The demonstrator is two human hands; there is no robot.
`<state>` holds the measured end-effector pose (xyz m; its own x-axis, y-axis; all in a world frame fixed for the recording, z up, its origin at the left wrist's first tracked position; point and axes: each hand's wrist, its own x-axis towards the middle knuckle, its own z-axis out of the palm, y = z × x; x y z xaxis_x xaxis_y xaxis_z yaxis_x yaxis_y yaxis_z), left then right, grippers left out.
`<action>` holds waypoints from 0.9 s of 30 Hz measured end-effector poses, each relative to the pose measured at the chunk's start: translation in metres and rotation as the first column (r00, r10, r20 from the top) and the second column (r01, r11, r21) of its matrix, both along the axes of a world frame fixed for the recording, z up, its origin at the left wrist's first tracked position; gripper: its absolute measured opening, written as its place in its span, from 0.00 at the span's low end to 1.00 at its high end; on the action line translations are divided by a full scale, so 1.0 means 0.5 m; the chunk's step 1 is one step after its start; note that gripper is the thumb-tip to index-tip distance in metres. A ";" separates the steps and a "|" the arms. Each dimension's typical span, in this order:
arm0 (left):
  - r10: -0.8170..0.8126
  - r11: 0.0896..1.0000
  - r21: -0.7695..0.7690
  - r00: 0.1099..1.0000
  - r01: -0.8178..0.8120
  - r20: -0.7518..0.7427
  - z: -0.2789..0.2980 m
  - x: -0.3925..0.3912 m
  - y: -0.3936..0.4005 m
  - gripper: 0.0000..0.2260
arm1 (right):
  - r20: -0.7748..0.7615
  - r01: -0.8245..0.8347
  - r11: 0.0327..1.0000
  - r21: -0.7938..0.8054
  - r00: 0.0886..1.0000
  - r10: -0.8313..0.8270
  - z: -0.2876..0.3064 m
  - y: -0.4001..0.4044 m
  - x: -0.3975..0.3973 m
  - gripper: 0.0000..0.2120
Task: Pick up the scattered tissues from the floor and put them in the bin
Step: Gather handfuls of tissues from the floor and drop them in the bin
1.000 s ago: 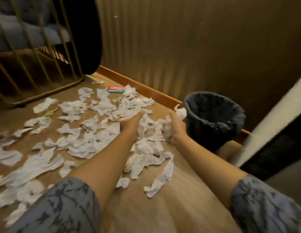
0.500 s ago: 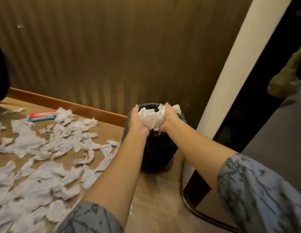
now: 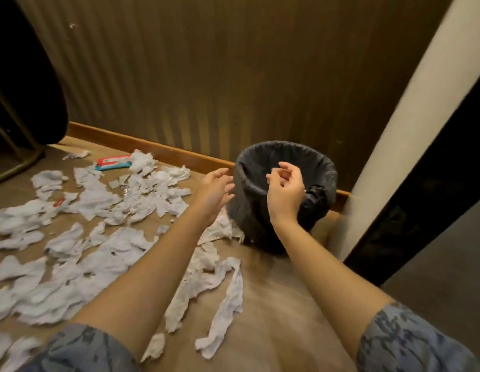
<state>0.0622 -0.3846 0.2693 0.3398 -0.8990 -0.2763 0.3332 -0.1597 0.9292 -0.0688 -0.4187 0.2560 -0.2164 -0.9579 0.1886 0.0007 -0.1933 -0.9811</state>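
Several torn white tissues (image 3: 99,253) lie scattered over the brown floor to the left and in front of me. A round bin (image 3: 322,167) lined with a dark bag stands by the wall; its inside is too dark to see. My left hand (image 3: 214,190) hovers just left of the bin's rim, fingers spread, holding nothing. My right hand (image 3: 286,187) is over the bin's near rim, fingers loosely curled and apart, with nothing in it. A long strip of tissue (image 3: 228,304) lies close to the bin's base.
A red and blue wipes packet (image 3: 114,162) lies near the wooden skirting board (image 3: 158,147). A ribbed brown wall runs behind. A cream pillar (image 3: 410,124) rises right of the bin. A dark chair on a metal frame (image 3: 24,157) stands at far left.
Both hands scooped a wad of tissues off the floor, carried it right over the bin, and now they are apart and empty; the wad is no longer in sight.
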 end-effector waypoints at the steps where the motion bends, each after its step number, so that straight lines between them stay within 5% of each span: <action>1: -0.010 0.999 0.049 0.988 0.003 0.152 -0.013 0.019 0.024 0.16 | -0.078 -0.010 0.991 -0.133 0.997 -0.001 -0.027 0.021 0.003 0.07; 4: -0.067 0.989 0.148 0.862 -0.009 0.502 -0.088 0.078 0.105 0.12 | -0.283 -0.183 0.958 -0.222 0.952 0.116 -0.112 0.062 0.019 0.03; 8: -0.159 0.970 0.244 0.730 -0.011 0.664 -0.201 0.151 0.223 0.12 | -0.538 -0.441 0.897 -0.041 0.766 0.352 -0.228 0.113 0.045 0.04; 13: -0.291 0.889 0.428 0.522 -0.163 0.802 -0.347 0.222 0.388 0.21 | -0.708 -0.534 0.717 0.448 0.278 0.649 -0.353 0.153 0.034 0.47; 16: -0.269 0.838 0.453 0.492 -0.304 0.828 -0.417 0.223 0.483 0.25 | -0.735 -0.435 0.715 0.548 0.156 0.659 -0.403 0.170 0.020 0.59; 18: -0.254 0.867 0.427 0.511 -0.256 0.821 -0.448 0.209 0.541 0.26 | -0.749 -0.479 0.681 0.553 0.073 0.659 -0.428 0.192 0.015 0.61; 23: -0.337 0.928 0.372 0.468 0.019 0.817 -0.514 0.174 0.659 0.18 | -0.800 -0.779 0.374 0.504 -0.259 0.541 -0.479 0.274 0.010 0.50; 27: -0.289 0.940 0.340 0.481 -0.018 0.827 -0.543 0.162 0.696 0.10 | -0.864 -0.954 0.106 0.281 -0.204 0.461 -0.515 0.332 0.025 0.18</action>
